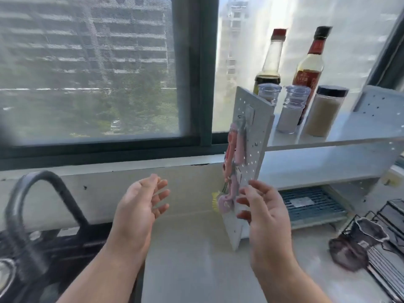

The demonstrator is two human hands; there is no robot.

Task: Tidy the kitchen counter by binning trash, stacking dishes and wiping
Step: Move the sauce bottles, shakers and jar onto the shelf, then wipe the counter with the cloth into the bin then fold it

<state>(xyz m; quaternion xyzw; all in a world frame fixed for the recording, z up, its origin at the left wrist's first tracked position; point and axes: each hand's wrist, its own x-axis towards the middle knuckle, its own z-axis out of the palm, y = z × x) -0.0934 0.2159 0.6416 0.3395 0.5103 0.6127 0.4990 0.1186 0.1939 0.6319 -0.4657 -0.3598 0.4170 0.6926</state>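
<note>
- Pale grey worktop (pixel 185 259) fills the near middle of my view, running back to a low wall under a dark-framed window (pixel 194 84) with blurred buildings and trees beyond.
- My left hand (pixel 140 206) hangs above the worktop, palm turned to the right, its fingers (pixel 160 191) spread wide and loose, holding nothing.
- My right hand (pixel 264 213) hangs just right of it, palm turned left, its fingers (pixel 247 202) relaxed and apart, right by the near edge of a white pegboard panel (pixel 251 149); I cannot tell whether they touch it.
- That panel is the left end of a white shelf rack (pixel 328 143) standing on the worktop, and pink utensils (pixel 232 162) hang on its left face, with something yellow (pixel 215 202) at the bottom.
- On the rack's top shelf, far right, I see two tall sauce bottles (pixel 271 62), two clear shakers (pixel 290 110) and a jar (pixel 323 112) with a dark lid.
- Under the shelf lies a blue slatted tray (pixel 310 204).
- A black wire rack (pixel 389 237) sits at the near right, with a dark crumpled thing (pixel 349 252) against it, too blurred to name.
- At the left a black curved tap (pixel 39 193) rises over a dark sink (pixel 65 248).
</note>
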